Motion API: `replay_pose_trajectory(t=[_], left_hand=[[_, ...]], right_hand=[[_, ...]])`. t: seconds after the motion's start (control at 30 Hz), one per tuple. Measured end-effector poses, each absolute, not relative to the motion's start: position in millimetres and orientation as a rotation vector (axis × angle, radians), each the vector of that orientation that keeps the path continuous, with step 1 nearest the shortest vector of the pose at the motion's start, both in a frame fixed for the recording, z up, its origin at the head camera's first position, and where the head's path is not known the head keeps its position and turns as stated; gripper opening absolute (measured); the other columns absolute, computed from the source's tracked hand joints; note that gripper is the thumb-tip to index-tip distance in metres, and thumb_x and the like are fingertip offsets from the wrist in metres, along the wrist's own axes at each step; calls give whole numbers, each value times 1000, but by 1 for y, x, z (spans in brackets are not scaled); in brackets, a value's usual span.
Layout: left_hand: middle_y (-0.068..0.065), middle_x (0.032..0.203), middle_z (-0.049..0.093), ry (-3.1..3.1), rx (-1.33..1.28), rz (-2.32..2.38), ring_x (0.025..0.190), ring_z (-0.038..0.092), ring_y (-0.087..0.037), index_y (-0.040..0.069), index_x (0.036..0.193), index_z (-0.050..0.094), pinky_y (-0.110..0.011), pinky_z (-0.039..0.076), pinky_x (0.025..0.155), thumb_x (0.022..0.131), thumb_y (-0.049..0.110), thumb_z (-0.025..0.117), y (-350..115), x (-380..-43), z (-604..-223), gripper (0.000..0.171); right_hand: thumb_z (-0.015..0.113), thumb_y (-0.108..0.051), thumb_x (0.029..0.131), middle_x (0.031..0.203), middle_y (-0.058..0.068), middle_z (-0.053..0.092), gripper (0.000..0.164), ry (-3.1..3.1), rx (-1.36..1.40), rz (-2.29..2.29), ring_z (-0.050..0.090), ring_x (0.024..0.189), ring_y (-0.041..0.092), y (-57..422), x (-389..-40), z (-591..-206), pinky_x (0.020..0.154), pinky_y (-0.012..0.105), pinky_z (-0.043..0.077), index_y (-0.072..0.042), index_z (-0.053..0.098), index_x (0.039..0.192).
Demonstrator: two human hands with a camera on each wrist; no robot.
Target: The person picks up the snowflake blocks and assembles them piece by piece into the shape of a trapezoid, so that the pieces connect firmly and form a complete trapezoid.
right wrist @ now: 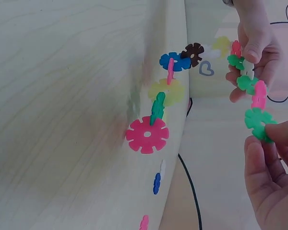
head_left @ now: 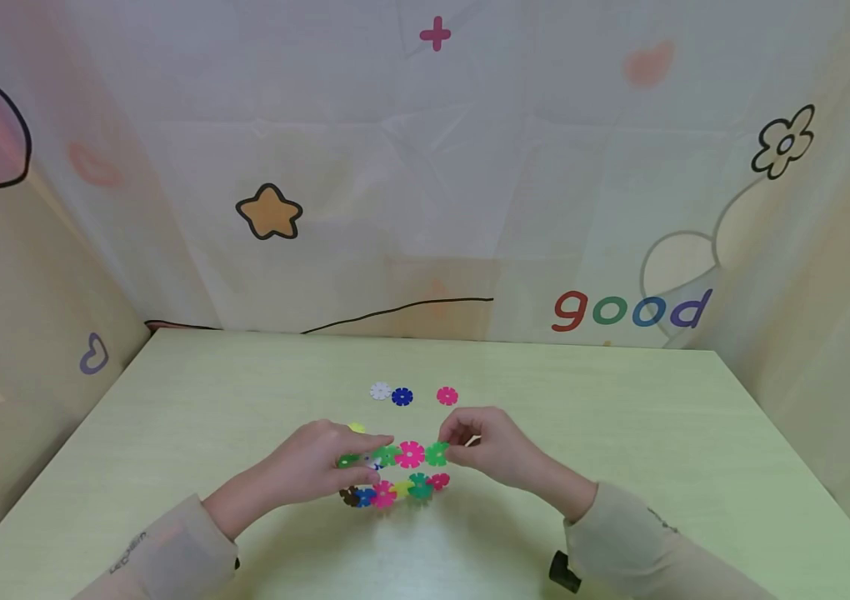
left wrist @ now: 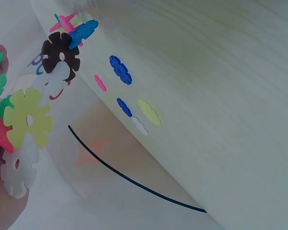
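Above the table [head_left: 620, 425], your right hand [head_left: 500, 448] pinches the green disc [head_left: 436, 454] ending a linked chain [head_left: 410, 454]; your left hand [head_left: 320, 462], partly hidden, apparently grips its middle. Loose discs [head_left: 402, 397] dot the table.

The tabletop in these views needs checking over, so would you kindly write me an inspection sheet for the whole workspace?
Surface: pale wood-grain tabletop, flat.
Job's things: curved chain of interlocked multicoloured flower-shaped plastic discs; lying loose, a white disc, two blue discs, a pink disc and a yellow disc, all flower-shaped plastic.
Clutter: nothing seen.
Grippers: bare left hand holds the chain partway along; bare right hand pinches its green flower-shaped end disc.
Cables: nothing seen; the curved black line is printed.
Surroundings: whitish fabric backdrop with an orange star and the multicoloured word "good".
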State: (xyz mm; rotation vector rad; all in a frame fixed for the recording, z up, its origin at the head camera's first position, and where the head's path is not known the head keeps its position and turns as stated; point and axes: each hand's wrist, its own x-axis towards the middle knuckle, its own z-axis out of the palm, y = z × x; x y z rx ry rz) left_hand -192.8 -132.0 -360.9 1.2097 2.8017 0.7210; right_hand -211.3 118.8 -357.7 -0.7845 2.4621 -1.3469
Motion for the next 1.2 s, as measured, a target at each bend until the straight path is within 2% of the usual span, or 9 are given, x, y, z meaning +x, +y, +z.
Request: replay_pose_trajectory(t=[0.3, 0.57, 0.83, 0.97, 1.13, 1.2], left_hand=[[10, 66, 62, 2800, 1231, 725, 53, 44, 5, 12, 116, 59, -14, 39, 55, 79, 27, 65, -129, -192, -362, 41], [1, 84, 69, 2798, 1333, 817, 59, 52, 4, 4, 113, 60, -13, 43, 58, 80, 20, 64, -127, -189, -365, 37], [4, 67, 64, 2799, 1351, 850, 51, 40, 5, 6, 114, 60, -12, 39, 54, 81, 22, 63, -126, -187, -367, 37], [3, 69, 65, 2812, 1372, 838, 51, 39, 5, 5, 113, 61, -11, 38, 53, 80, 20, 64, -125, -187, -367, 36], [5, 70, 66, 2778, 1287, 827, 47, 39, 5, 9, 116, 59, -11, 34, 48, 80, 23, 64, -124, -188, -367, 38], [8, 58, 59, 2761, 1244, 814, 43, 35, 4, 11, 118, 58, -12, 31, 45, 81, 24, 63, -123, -189, -367, 39]], right_hand=[[61, 1, 78, 77, 4, 60, 7, 2553, -831, -1317, 53, 70, 13, 114, -204, -360, 65, 20, 49, -6, 62, 81], [63, 3, 76, 73, 3, 60, 8, 2637, -877, -1326, 50, 64, 9, 112, -196, -360, 60, 18, 47, -5, 63, 79], [62, 7, 75, 70, 2, 58, 11, 2723, -930, -1349, 49, 63, 6, 111, -189, -363, 59, 18, 47, -4, 64, 76], [62, 8, 75, 70, 2, 58, 12, 2730, -937, -1367, 49, 63, 5, 109, -188, -365, 58, 17, 47, -4, 64, 76], [63, 5, 75, 70, 1, 57, 10, 2737, -974, -1312, 48, 62, 5, 109, -190, -363, 58, 17, 46, -5, 64, 77], [64, 3, 76, 71, 1, 57, 9, 2722, -981, -1284, 48, 63, 5, 109, -193, -361, 58, 17, 46, -6, 65, 78]])
